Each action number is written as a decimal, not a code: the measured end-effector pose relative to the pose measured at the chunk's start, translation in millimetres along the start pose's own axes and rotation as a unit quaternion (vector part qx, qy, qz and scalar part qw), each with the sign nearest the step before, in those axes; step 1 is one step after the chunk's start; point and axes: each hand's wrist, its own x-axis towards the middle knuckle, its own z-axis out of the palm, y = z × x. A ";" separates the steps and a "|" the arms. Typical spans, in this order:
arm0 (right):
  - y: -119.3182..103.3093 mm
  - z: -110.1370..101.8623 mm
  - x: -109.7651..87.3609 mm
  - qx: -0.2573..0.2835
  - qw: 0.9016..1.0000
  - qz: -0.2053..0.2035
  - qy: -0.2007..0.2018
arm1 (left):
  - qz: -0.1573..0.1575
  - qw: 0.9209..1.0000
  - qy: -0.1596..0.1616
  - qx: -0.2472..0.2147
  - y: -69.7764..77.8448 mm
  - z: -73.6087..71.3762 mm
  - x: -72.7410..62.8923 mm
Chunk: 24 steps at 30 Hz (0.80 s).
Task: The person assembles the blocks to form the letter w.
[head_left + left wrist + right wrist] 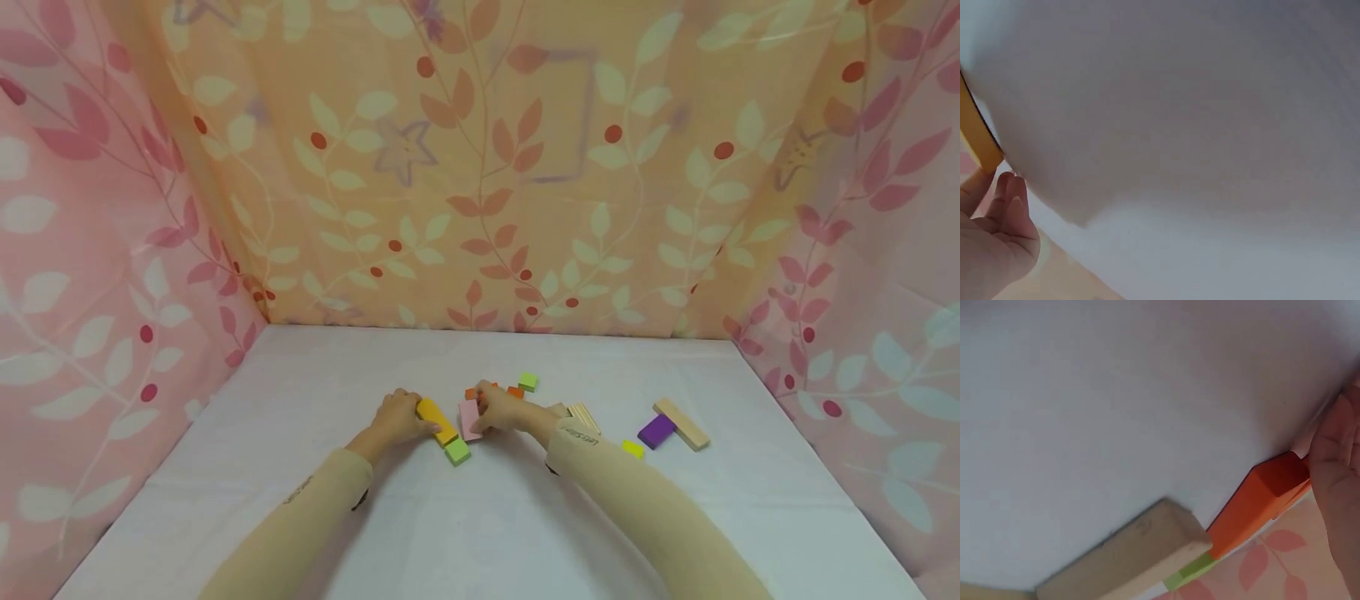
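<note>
My left hand grips a long orange-yellow block, thumb on the near side and fingers at its far end. In the left wrist view this block enters at the left edge, close above the fingertips. The near end of it meets a light green block. Just to the right, my right hand holds a pink block between thumb and fingers. Orange blocks lie behind that hand; the right wrist view shows an orange block beside it.
A second green block sits farther back. Right of my right wrist are a tan block and a striped block. Farther right lie a yellow block, a purple block and a plain wooden plank. Patterned cloth walls the white table.
</note>
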 end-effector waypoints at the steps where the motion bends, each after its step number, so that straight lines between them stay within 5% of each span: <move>1: 0.0 0.0 0.9 0.011 1.000 0.000 0.007 | -0.008 1.000 -0.002 -0.013 0.0 -0.3 0.2; 8: -1.4 2.6 13.3 0.012 0.999 -0.013 0.034 | -0.034 0.992 -0.001 -0.123 -1.4 1.5 2.5; 15: -10.0 6.1 23.8 -0.024 0.999 0.029 0.022 | -0.049 0.987 -0.001 -0.153 -2.6 0.3 2.6; 24: -10.7 7.3 34.8 -0.031 0.998 0.048 0.008 | -0.080 0.965 0.042 -0.245 -8.6 -7.5 -0.8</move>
